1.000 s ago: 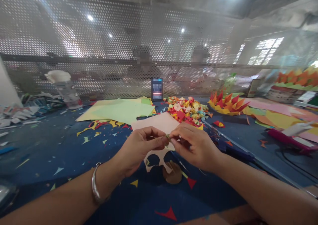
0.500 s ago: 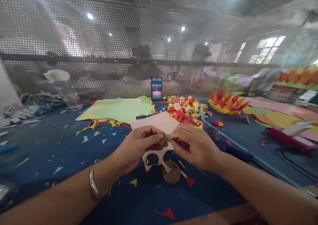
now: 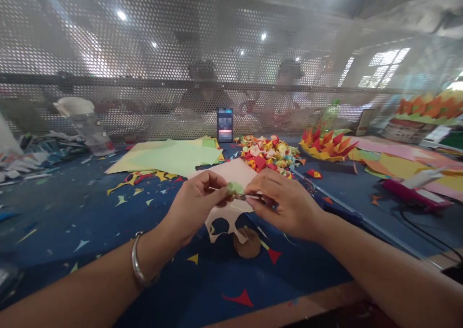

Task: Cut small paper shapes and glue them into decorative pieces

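My left hand (image 3: 202,200) is closed, pinching a small light green paper piece (image 3: 235,188) between thumb and fingertips. Facing it, my right hand (image 3: 284,200) is closed around a slim dark tool (image 3: 257,196), whose thin tip meets the lower edge of the green paper. Fingers hide most of the tool, so its exact kind cannot be told. Below both hands lies a pale pink sheet (image 3: 237,170) with rounded cut-outs along its near edge. A round brown disc (image 3: 248,245) lies partly under that edge.
Behind the sheet is a heap of coloured paper pieces (image 3: 269,150). Green and yellow sheets (image 3: 162,155) lie left, near a bottle (image 3: 87,125). A phone (image 3: 224,125) stands by the perforated screen. Right are a folded-paper ring (image 3: 325,147) and a magenta glue gun (image 3: 415,193).
The green paper now shows as a wider, lighter piece in my left fingers. A slim dark tool now shows in my right hand, its tip at the paper. The view has shifted slightly.
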A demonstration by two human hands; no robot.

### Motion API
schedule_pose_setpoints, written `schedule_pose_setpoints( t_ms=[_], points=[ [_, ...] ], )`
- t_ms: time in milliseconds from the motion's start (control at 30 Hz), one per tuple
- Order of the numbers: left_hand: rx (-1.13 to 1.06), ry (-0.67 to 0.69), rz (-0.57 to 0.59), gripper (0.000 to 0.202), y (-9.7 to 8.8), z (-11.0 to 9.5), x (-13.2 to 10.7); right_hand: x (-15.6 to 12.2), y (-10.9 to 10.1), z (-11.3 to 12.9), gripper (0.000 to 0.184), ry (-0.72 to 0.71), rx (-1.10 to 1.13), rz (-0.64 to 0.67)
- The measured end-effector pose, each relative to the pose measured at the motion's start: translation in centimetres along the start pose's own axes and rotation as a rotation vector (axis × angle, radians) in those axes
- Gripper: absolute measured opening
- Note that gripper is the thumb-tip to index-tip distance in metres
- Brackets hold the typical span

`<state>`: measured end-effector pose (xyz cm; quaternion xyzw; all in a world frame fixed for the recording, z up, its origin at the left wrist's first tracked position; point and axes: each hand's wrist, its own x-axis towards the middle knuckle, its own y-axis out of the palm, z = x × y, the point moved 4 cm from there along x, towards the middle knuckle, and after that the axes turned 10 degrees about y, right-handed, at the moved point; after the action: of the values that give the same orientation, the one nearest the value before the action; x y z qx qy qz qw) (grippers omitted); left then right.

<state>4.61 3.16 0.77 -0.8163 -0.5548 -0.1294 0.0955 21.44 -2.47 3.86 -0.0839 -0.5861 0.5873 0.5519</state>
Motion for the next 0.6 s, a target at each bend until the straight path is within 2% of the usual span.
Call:
schedule_pose_setpoints(
  t_ms=[167, 400, 500, 600],
  points=[
    [0.143, 0.032, 0.027, 0.02, -0.4, 0.0, 0.4, -1.9, -2.1, -1.3, 0.012, 0.162, -0.16, 0.046],
    [0.333, 0.156, 0.11, 0.014, -0.5, 0.2, 0.4, -8.6, -6.2, -6.9, 0.023, 0.375, -0.429, 0.019],
    [0.356, 0.178, 0.144, 0.014, -0.1, 0.4, 0.4, -10.5, -6.5, -8.8, 0.024, 0.389, -0.461, 0.029],
    [0.351, 0.191, 0.152, 0.013, 0.0, 0.2, 0.4, -11.3, -6.1, -10.2, 0.035, 0.452, -0.44, 0.035]
  ],
)
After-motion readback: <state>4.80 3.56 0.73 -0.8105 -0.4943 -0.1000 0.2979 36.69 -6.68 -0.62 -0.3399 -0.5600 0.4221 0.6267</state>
